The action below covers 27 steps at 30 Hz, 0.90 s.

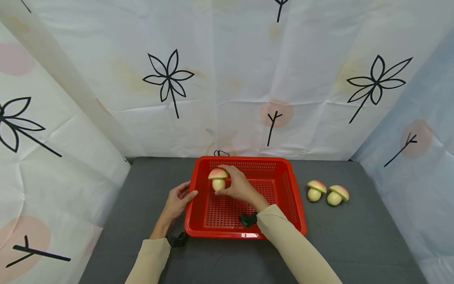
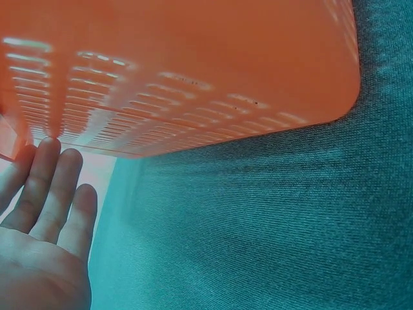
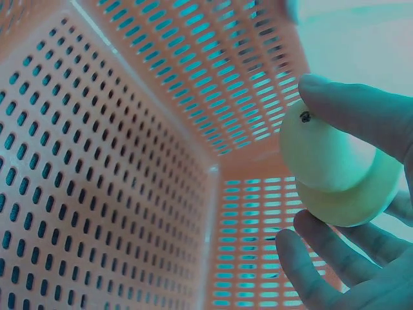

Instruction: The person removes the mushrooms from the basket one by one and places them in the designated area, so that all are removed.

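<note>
A toy mushroom [image 1: 218, 178] with a pale stem and a yellow-and-red cap is held in my right hand [image 1: 238, 184], over the left part of a red basket [image 1: 245, 235]. In the right wrist view the thumb [image 3: 361, 119] lies at the stem end of the mushroom [image 3: 329, 152], and the other fingers are around the cap side. My left hand [image 1: 179, 201] is at the basket's left side. In the left wrist view its nearly straight fingers [image 2: 61, 187] reach up to the outside of the slotted wall [image 2: 193, 97].
Two more toy mushrooms, one [image 1: 315, 191] beside the other [image 1: 337, 195], lie on the grey table [image 1: 337, 244] right of the basket. Patterned white cloth [image 1: 227, 79] hangs behind and on both sides. Dark bands sit at both wrists.
</note>
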Available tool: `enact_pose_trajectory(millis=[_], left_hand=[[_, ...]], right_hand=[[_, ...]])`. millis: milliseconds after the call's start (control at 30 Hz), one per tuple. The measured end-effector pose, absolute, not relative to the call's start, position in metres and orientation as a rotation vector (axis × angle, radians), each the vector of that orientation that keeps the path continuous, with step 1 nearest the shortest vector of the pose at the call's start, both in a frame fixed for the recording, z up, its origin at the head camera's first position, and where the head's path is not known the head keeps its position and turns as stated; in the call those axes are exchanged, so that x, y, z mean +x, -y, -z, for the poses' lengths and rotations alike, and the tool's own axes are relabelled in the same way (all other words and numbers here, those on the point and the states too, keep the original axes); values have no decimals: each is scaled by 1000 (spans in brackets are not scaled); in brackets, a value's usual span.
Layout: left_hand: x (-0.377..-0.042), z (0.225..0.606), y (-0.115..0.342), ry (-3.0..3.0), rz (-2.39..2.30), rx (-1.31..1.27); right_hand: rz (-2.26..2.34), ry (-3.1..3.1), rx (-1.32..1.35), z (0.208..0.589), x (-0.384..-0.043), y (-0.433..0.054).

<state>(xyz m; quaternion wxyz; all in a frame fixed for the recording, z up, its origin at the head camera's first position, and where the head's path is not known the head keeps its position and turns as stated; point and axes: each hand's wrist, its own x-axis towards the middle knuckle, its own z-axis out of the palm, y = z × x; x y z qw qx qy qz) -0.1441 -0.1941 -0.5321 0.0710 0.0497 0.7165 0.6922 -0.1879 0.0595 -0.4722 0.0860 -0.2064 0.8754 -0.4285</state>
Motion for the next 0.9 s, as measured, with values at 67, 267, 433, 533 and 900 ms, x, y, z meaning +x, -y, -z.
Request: enact_pose_trajectory(millis=[67, 267, 433, 533, 900], left_hand=[[-144, 531, 194, -2146, -2091, 144], [-143, 530, 194, -2138, -2092, 121], [-143, 530, 194, -2132, -2093, 115], [-143, 530, 194, -2124, -2101, 129], [-143, 531, 195, -2116, -2107, 144]], right_hand=[[1287, -2611, -617, 468, -185, -63], [1333, -2641, -656, 454, -175, -72], [1385, -2662, -707, 446, -166, -81], [1408, -2674, -718, 442, -161, -88], [1523, -2660, -673, 433, -148, -119]])
